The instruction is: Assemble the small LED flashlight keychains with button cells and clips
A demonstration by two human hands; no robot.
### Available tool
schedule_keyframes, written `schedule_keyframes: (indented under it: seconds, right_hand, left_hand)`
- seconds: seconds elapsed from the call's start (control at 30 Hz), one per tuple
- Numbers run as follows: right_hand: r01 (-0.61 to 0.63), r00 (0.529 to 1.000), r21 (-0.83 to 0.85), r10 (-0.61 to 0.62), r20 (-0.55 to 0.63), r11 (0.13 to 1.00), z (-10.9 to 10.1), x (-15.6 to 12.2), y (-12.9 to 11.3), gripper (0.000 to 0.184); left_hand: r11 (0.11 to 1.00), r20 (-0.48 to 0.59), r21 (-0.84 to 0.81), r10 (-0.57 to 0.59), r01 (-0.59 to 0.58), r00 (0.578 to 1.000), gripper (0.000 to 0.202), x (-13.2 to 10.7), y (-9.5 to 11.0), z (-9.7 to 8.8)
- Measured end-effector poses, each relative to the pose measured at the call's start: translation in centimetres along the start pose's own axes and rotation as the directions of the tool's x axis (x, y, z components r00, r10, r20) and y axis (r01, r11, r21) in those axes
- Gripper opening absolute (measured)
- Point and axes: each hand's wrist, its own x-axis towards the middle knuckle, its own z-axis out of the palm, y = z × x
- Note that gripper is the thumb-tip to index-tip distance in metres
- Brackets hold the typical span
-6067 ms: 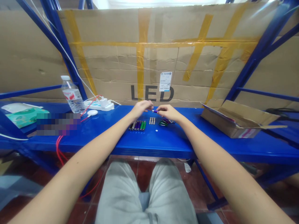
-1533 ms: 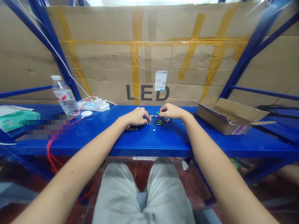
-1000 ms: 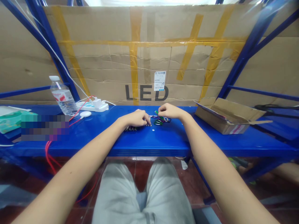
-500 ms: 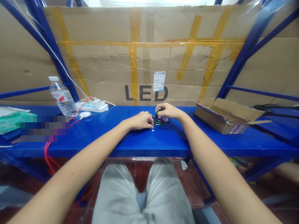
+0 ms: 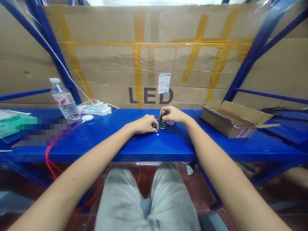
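Both hands work at the middle of a blue metal shelf [image 5: 168, 144]. My right hand [image 5: 172, 114] is closed in a pinch on a small green tube-shaped piece [image 5: 162, 114], held tilted upward. My left hand [image 5: 143, 124] rests on the shelf with its fingers curled, the fingertips pinched at something too small to make out, just left of a pile of coloured carabiner clips [image 5: 166, 124]. That hand covers the row of small coloured tubes and the cluster of button cells. One tiny white dot [image 5: 157, 133] lies loose in front of the hands.
An open cardboard box [image 5: 237, 120] sits at the right. At the left stand a water bottle [image 5: 63, 99], a white power strip [image 5: 96, 109] with red cable, and a green packet [image 5: 12, 123]. A large taped cardboard sheet marked LED [image 5: 149, 64] backs the shelf.
My left hand slid right across the tube row toward the clips. My right hand raised the green piece from lying low to tilted up. Six seconds ago it held a purple piece.
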Motion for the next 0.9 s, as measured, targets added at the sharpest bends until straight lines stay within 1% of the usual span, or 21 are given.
schedule_keyframes:
  seconds: [0.07, 0.1, 0.13, 0.2, 0.23, 0.27, 0.3, 0.37, 0.47, 0.6, 0.8, 0.9]
  right_hand:
    - [0.025, 0.998, -0.096, -0.03, -0.048, 0.995, 0.2, 0.0, -0.1, 0.018]
    - [0.044, 0.996, -0.158, -0.056, -0.074, 0.987, 0.4, 0.1, -0.2, 0.017]
    - [0.066, 0.992, -0.217, -0.088, -0.09, 0.974, 0.6, 0.1, -0.3, 0.016]
    - [0.111, 0.986, -0.298, -0.143, -0.087, 0.948, 1.0, 0.2, -0.5, 0.019]
    - [0.132, 0.984, -0.316, -0.162, -0.072, 0.94, 1.2, 0.3, -0.6, 0.023]
    - [0.148, 0.983, -0.321, -0.175, -0.058, 0.936, 1.4, 0.4, -0.7, 0.027]
    - [0.159, 0.982, -0.316, -0.183, -0.048, 0.935, 1.6, 0.4, -0.7, 0.032]
    - [0.169, 0.981, -0.298, -0.189, -0.041, 0.939, 1.8, 0.5, -0.7, 0.035]
    - [0.176, 0.979, -0.281, -0.198, -0.051, 0.943, 1.8, 0.6, -0.5, 0.03]
    - [0.177, 0.976, -0.26, -0.204, -0.081, 0.949, 1.7, 0.7, -0.2, 0.021]
    - [0.192, 0.967, -0.221, -0.223, -0.121, 0.956, 1.8, 1.2, 0.2, 0.017]
    - [0.191, 0.965, -0.209, -0.222, -0.139, 0.959, 1.8, 1.2, 0.4, 0.016]
  left_hand:
    - [1.0, -0.099, 0.013, 0.019, -0.018, 0.995, 0.012, 0.0, 0.1, -0.1]
    - [0.999, -0.179, 0.008, 0.032, -0.031, 0.983, 0.012, 0.0, 0.2, -0.2]
    - [0.999, -0.275, -0.001, 0.043, -0.045, 0.96, 0.011, 0.0, 0.3, -0.3]
    - [0.997, -0.46, -0.008, 0.068, -0.08, 0.885, 0.009, 0.1, 0.4, -0.5]
    - [0.995, -0.527, 0.001, 0.081, -0.095, 0.846, 0.008, 0.1, 0.4, -0.5]
    - [0.994, -0.569, 0.016, 0.097, -0.107, 0.817, 0.007, 0.1, 0.3, -0.6]
    - [0.993, -0.59, 0.033, 0.114, -0.117, 0.8, 0.006, 0.1, 0.2, -0.6]
    - [0.989, -0.59, 0.065, 0.146, -0.134, 0.794, 0.006, 0.2, 0.0, -0.5]
    - [0.985, -0.576, 0.088, 0.172, -0.148, 0.799, 0.006, 0.2, -0.2, -0.4]
    - [0.984, -0.564, 0.117, 0.179, -0.136, 0.806, 0.006, 0.2, -0.3, -0.4]
    - [0.977, -0.537, 0.174, 0.199, -0.124, 0.819, 0.006, 0.3, -0.4, -0.3]
    - [0.975, -0.539, 0.184, 0.21, -0.129, 0.816, 0.006, 0.3, -0.6, -0.3]
